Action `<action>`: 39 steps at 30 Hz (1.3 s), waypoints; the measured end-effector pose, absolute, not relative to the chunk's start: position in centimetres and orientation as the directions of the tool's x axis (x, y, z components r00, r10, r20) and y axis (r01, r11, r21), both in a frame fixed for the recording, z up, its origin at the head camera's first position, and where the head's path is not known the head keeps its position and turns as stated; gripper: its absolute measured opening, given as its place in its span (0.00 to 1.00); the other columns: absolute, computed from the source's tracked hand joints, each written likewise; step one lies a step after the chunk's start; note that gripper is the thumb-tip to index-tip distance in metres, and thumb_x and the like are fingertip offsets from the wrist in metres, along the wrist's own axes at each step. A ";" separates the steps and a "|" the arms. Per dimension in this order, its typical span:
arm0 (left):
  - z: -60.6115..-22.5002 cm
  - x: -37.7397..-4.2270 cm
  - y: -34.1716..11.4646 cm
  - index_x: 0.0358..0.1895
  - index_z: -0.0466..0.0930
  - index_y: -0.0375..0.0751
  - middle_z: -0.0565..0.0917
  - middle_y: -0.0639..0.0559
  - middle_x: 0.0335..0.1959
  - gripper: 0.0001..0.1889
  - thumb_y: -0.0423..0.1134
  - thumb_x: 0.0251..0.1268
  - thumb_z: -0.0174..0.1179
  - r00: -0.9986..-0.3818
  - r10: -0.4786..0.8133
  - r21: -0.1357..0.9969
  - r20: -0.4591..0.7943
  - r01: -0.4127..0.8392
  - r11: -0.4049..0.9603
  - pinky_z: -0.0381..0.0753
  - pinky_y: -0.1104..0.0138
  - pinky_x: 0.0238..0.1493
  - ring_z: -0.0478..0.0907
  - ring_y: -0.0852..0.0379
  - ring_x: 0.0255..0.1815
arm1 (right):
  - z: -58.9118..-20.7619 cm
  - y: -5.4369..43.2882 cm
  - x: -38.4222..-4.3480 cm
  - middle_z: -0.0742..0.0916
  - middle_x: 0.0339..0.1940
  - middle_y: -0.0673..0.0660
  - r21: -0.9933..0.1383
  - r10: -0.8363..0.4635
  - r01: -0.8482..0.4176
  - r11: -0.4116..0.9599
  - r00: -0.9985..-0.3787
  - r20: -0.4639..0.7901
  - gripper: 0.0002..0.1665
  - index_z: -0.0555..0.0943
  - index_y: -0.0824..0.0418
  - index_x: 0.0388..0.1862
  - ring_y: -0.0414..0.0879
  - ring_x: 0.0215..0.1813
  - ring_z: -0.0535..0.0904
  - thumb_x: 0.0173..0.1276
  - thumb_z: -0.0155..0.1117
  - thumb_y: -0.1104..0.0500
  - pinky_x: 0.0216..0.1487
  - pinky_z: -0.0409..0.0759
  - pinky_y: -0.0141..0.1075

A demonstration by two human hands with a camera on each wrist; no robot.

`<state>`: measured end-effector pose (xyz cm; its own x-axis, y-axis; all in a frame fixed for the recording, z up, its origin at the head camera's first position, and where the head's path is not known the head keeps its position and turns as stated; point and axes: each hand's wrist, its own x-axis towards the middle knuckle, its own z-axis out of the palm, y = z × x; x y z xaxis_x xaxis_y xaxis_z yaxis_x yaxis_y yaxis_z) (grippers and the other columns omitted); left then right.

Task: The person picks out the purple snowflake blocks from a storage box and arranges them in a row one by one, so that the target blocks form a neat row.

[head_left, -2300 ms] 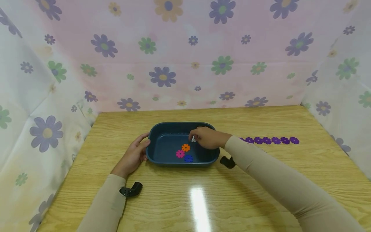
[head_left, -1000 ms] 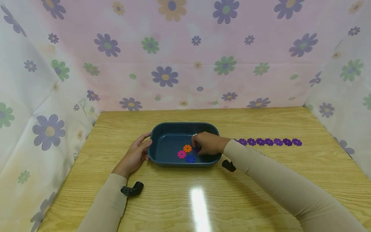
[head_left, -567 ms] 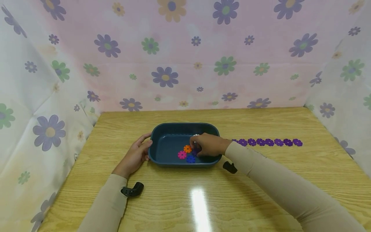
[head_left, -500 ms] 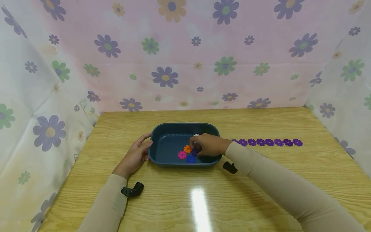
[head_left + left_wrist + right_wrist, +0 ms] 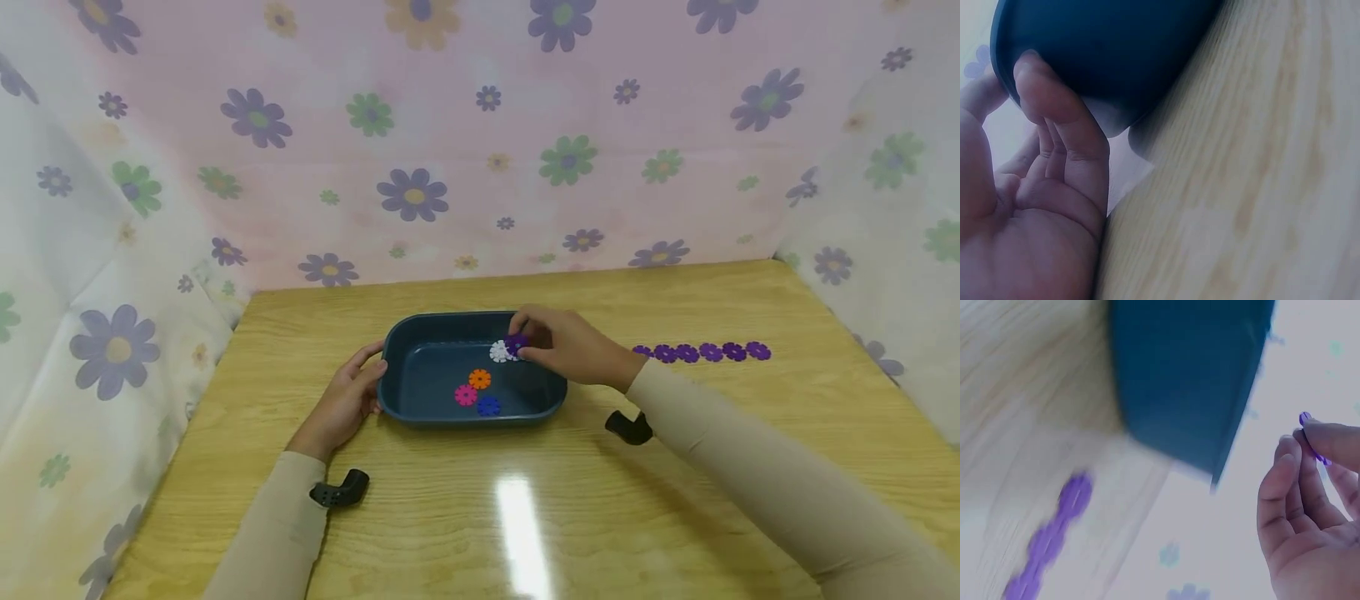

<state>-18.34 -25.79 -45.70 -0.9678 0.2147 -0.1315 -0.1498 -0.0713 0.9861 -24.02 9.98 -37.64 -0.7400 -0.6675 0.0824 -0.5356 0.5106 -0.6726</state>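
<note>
A dark blue plastic tray (image 5: pixel 435 421) stands on the table. My left hand (image 5: pixel 345 403) holds its left end, thumb near the rim; in the left wrist view the left hand (image 5: pixel 1060 162) has bent fingers against the tray's outer wall (image 5: pixel 1116 56). Over the tray's right part, my right hand (image 5: pixel 566 343) pinches a purple notched disc (image 5: pixel 515 345) between thumb and fingers. The purple disc (image 5: pixel 1304 417) also shows at the fingertips in the right wrist view. Inside the tray lie a white disc (image 5: pixel 498 352), an orange disc (image 5: pixel 480 379), a pink disc (image 5: pixel 466 395) and a blue disc (image 5: pixel 488 407).
To the right of the tray, a row of several purple discs (image 5: pixel 710 352) lies on the wooden table (image 5: pixel 420 517), partly hidden by the right forearm. Flowered cloth (image 5: pixel 450 225) hangs behind the table and along both sides.
My right hand has risen from the tray floor with the purple disc and moved a little right and farther back, uncovering the white disc. The left hand keeps its hold on the tray.
</note>
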 end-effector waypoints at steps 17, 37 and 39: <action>-46.0 -18.5 -27.0 0.75 0.56 0.45 0.82 0.59 0.24 0.27 0.47 0.81 0.48 -0.968 0.214 0.986 -0.130 -0.150 -0.079 0.74 0.73 0.25 0.72 0.63 0.20 | -39.4 29.5 -25.0 0.82 0.53 0.69 -0.716 -0.160 -0.081 0.694 -0.986 -0.043 0.27 0.66 0.61 0.67 0.35 0.40 0.83 0.78 0.56 0.49 0.38 0.84 0.41; -45.9 -18.3 -27.4 0.76 0.54 0.41 0.81 0.60 0.23 0.28 0.47 0.81 0.47 -0.965 0.234 0.989 -0.115 -0.135 -0.068 0.76 0.74 0.24 0.73 0.65 0.20 | -43.5 41.0 -24.9 0.79 0.54 0.79 -0.592 0.003 0.143 0.793 -0.973 -0.231 0.29 0.65 0.74 0.67 0.35 0.33 0.79 0.79 0.52 0.53 0.33 0.81 0.36; -45.9 -18.3 -27.2 0.76 0.53 0.40 0.81 0.60 0.22 0.28 0.46 0.81 0.47 -0.966 0.235 0.989 -0.113 -0.133 -0.072 0.76 0.74 0.24 0.73 0.65 0.20 | -43.9 41.5 -24.9 0.81 0.52 0.77 -0.582 0.005 0.155 0.798 -0.968 -0.251 0.30 0.65 0.74 0.67 0.35 0.33 0.80 0.79 0.52 0.53 0.33 0.81 0.35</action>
